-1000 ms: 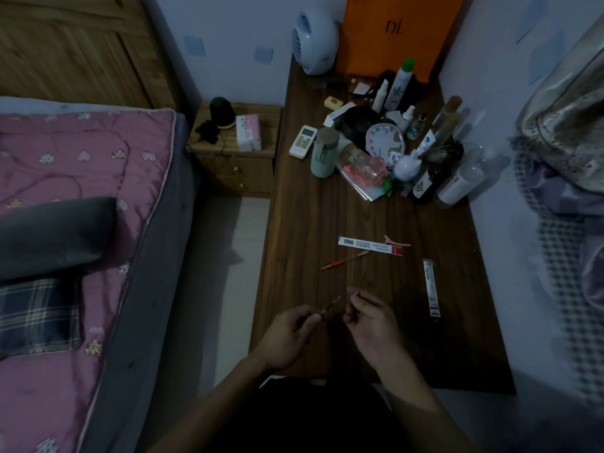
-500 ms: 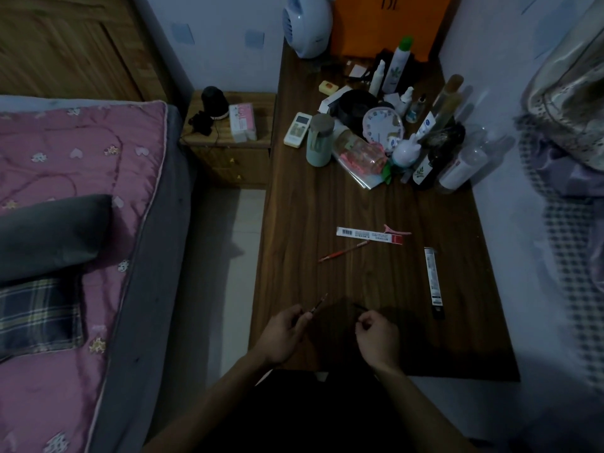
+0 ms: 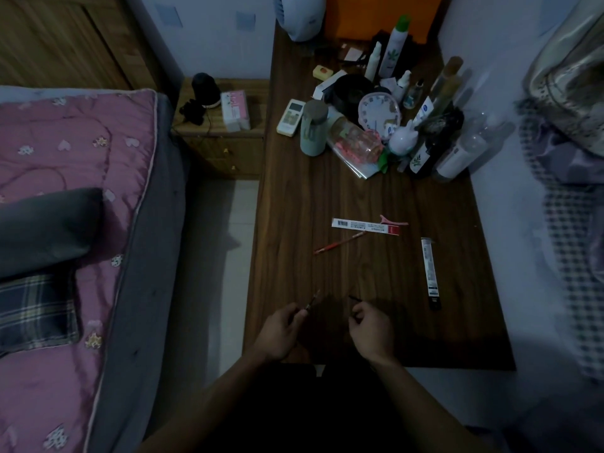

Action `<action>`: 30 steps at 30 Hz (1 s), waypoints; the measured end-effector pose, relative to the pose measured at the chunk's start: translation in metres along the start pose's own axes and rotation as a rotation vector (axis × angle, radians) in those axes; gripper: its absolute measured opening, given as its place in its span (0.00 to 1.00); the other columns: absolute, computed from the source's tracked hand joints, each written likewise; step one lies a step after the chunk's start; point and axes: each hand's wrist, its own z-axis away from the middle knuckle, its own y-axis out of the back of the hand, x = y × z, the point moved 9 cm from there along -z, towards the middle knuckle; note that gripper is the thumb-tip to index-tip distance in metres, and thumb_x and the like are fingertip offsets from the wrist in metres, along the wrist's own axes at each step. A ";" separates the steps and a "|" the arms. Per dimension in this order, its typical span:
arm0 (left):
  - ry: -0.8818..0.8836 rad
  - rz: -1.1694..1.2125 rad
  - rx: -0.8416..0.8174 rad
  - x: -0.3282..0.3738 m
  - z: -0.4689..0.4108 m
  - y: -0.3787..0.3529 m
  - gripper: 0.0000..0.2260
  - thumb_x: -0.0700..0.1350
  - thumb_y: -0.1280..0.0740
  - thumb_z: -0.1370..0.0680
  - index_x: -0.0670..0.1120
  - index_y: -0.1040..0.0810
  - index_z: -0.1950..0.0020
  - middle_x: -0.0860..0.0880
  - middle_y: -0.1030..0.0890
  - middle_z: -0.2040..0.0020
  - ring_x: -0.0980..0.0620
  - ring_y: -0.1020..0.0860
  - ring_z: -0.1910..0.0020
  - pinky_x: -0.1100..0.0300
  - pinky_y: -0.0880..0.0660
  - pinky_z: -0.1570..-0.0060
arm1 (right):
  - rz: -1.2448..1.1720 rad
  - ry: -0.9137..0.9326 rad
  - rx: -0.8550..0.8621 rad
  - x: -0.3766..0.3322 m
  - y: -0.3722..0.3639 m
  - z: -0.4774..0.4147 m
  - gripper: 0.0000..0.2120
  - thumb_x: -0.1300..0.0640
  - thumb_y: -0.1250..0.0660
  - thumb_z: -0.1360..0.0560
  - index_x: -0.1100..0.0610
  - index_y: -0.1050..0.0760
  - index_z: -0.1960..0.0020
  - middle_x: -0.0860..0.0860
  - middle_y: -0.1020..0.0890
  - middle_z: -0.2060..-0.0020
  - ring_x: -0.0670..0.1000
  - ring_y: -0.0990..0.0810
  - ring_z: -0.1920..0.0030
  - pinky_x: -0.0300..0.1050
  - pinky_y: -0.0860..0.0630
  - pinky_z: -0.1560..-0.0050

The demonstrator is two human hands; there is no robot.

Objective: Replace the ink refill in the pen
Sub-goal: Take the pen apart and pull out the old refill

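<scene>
Alignment: we hold two slim parts apart above the near edge of the worktop (image 3: 359, 197). The thin dark part (image 3: 354, 298) lies at 3 o'clock from the slim reddish part (image 3: 312, 300), and their tips do not touch.
Left hand: the left hand (image 3: 282, 328) pinches the slim reddish part between curled fingers (image 3: 294, 313); its free end points to 1 o'clock.
Right hand: the right hand (image 3: 374, 333) pinches the thin dark part in curled fingers (image 3: 359, 313); its free end points to 10 o'clock.
Axes: the two long axes cross rather than line up. We judge that joining them calls for turning both onto one line first.
Spare piece: a red refill (image 3: 340, 244) lies flat on the worktop at 1 o'clock from the left hand, well apart, with its long axis from 8 to 2 o'clock. Both hands are about equally near it.
Packets: a white packet (image 3: 366, 226) lies just beyond the red refill; a second packet (image 3: 429, 273) lies at 1 o'clock from the right hand.
Appearance: both held parts are thin and straight. In the dim light we cannot tell which is barrel and which is refill.
</scene>
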 end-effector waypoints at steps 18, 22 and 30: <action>-0.163 -0.007 -0.030 0.057 0.012 0.003 0.14 0.50 0.41 0.17 0.41 0.24 0.53 0.50 0.23 0.66 0.56 0.26 0.69 0.49 0.24 0.64 | -0.967 -0.198 -0.329 -0.078 0.005 0.035 0.09 0.49 0.24 0.32 0.50 0.14 0.54 0.50 0.12 0.61 0.46 0.18 0.65 0.42 0.26 0.65; -0.221 -0.093 -0.041 0.064 0.016 0.005 0.13 0.49 0.42 0.17 0.44 0.22 0.51 0.53 0.21 0.63 0.63 0.26 0.67 0.58 0.28 0.62 | -1.017 -0.210 -0.406 -0.087 -0.002 0.039 0.04 0.55 0.26 0.27 0.53 0.13 0.55 0.51 0.13 0.61 0.48 0.17 0.60 0.45 0.24 0.59; -0.205 -0.151 0.000 0.057 0.017 0.010 0.15 0.49 0.40 0.18 0.40 0.23 0.55 0.51 0.23 0.66 0.56 0.26 0.67 0.55 0.30 0.63 | -1.218 -0.259 -0.388 -0.089 -0.009 0.042 0.10 0.60 0.33 0.21 0.57 0.14 0.57 0.55 0.14 0.62 0.49 0.17 0.65 0.43 0.26 0.63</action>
